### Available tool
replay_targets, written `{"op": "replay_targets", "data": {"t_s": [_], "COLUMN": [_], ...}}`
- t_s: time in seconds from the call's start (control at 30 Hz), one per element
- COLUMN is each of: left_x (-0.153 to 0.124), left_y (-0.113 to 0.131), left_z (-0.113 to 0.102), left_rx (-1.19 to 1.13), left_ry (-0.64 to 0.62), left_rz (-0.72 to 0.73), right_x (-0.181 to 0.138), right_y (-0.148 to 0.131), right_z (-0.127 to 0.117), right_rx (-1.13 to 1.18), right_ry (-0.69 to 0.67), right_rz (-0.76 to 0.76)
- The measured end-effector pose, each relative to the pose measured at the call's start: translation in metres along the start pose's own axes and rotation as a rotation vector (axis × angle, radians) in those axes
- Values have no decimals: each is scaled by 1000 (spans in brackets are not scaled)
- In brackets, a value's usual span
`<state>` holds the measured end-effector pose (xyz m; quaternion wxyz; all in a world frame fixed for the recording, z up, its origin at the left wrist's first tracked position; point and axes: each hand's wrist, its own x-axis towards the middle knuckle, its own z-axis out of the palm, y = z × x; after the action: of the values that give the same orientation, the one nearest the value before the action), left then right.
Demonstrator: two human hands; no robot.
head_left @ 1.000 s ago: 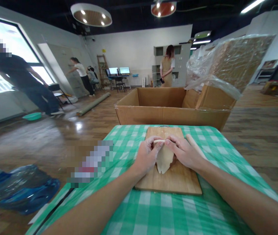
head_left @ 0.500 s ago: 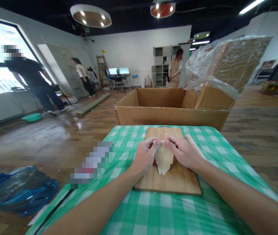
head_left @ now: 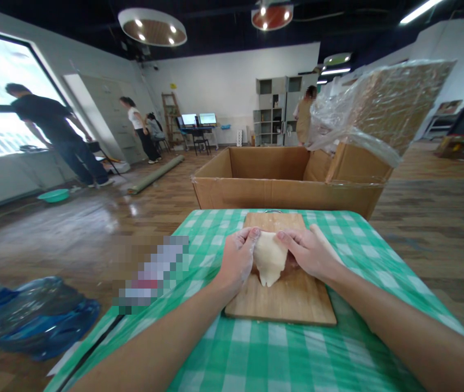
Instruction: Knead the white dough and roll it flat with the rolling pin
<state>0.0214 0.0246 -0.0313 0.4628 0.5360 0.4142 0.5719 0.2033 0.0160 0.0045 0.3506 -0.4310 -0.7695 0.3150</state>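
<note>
Head-camera view showed a pale dough sheet (head_left: 270, 258) held stretched between the person's two bare hands, over the middle of a wooden cutting board (head_left: 285, 307). The left hand (head_left: 238, 253) pinched its upper left edge between thumb and fingers, and the right hand (head_left: 309, 251) grasped the upper right edge in much the same way; the top edge spanned the gap between the two thumbs. From there the sheet hung down, narrowing to a ragged lower end with a small notch. Whether that end touched the board could not be told from this angle.

As far as could be judged, the handling stood partway along. The dough was already flattened and in one piece, with no hole visible across its middle. Its outline looked unfinished: the sides were uneven, the lower end was jagged, and the sheet was not yet laid flat on the board. No second piece of dough showed beside it. What appeared to be a rolling pin (head_left: 321, 237), partly hidden by the right hand, lay just to the right of the board on the green-and-white checked tablecloth (head_left: 215, 359), out of either grip.
</note>
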Motion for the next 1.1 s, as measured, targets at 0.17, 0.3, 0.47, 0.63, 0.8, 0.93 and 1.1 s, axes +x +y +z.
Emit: {"op": "replay_targets", "data": {"t_s": [0.17, 0.3, 0.47, 0.63, 0.8, 0.93, 1.1], "left_x": [2, 1, -1, -2, -2, -4, -6], "left_y": [-1, 0, -3, -2, 1, 4, 6], "left_z": [3, 4, 1, 2, 2, 2, 3], "left_rx": [-209, -228, -51, -93, -105, 30, 118], "left_ry": [-62, -175, -196, -247, -334, -295, -325], "left_rz": [-117, -153, -87, -167, -194, -122, -107], "right_x": [4, 7, 4, 3, 4, 3, 3], "right_y": [15, 25, 15, 5, 10, 11, 6], "right_z": [2, 4, 4, 2, 2, 2, 3], "right_rx": [29, 166, 171, -72, -39, -34, -148], "right_ry": [100, 141, 51, 111, 203, 96, 90], "right_rz": [-64, -28, -23, -89, -95, -62, -88]}}
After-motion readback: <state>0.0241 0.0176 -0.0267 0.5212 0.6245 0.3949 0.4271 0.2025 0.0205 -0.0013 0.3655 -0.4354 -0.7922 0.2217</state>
